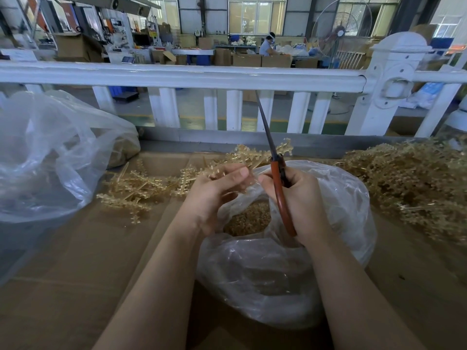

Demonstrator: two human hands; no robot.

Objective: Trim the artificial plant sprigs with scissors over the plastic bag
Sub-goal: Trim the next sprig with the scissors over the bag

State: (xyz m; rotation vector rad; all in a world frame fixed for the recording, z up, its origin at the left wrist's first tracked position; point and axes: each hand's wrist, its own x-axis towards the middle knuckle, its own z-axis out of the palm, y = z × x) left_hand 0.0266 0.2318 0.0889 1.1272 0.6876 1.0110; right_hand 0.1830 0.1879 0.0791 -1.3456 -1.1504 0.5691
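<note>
Scissors (274,157) with orange handles stand in our right hand (300,200), fingers curled round them, blades pressed together and pointing far. Our left hand (217,193) pinches a tan plastic sprig (255,155) just left of the blades, above the open plastic bag (341,198) of trimmings; whether blade touches sprig we cannot tell. More sprigs (141,188) lie left on the cardboard tabletop (75,261).

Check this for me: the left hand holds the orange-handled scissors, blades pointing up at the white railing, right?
Not quite: the head view shows the right hand holding the orange-handled scissors. The left hand holds a sprig. The blades do point up at the white railing.
</note>
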